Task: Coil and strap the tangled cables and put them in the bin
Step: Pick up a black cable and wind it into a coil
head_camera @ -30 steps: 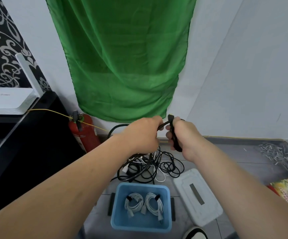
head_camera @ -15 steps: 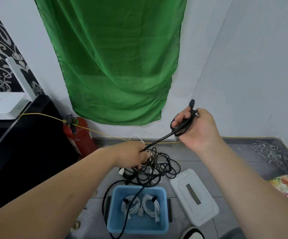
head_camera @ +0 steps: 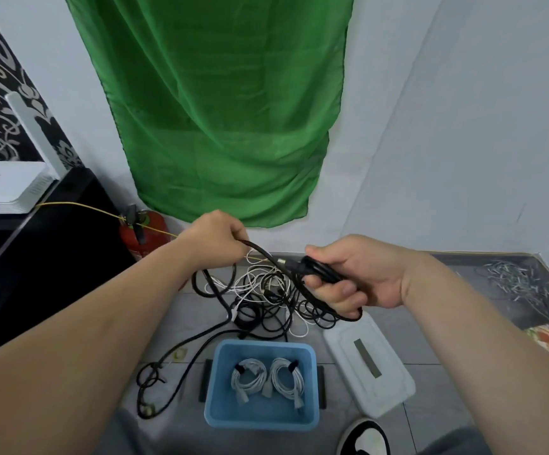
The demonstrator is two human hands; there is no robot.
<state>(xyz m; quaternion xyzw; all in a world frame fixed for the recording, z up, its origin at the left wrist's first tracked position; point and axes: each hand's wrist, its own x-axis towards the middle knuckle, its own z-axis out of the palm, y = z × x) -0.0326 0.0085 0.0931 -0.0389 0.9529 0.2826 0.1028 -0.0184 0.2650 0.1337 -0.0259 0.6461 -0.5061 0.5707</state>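
Observation:
My right hand (head_camera: pixel 355 274) grips a small bundle of loops of a black cable (head_camera: pixel 319 269), plug end pointing left. My left hand (head_camera: pixel 215 236) pinches the same black cable a short way along, raised above the floor. From there the cable drops to the floor and trails left of the bin (head_camera: pixel 174 369). A tangle of black and white cables (head_camera: pixel 266 297) lies on the floor under both hands. The blue bin (head_camera: pixel 260 418) sits in front of it, holding two strapped white cable coils (head_camera: pixel 268 377).
A white lid (head_camera: pixel 370 362) lies right of the bin. A red fire extinguisher (head_camera: pixel 145 234) stands by the wall, a black cabinet (head_camera: pixel 36 257) with a white router (head_camera: pixel 3 188) at left. Grey clutter (head_camera: pixel 512 280) lies far right. My shoe (head_camera: pixel 363 438) shows at bottom.
My left hand rose from the tangle up toward the right hand, drawing more black cable. My right hand came down and left, its bundle now lying level.

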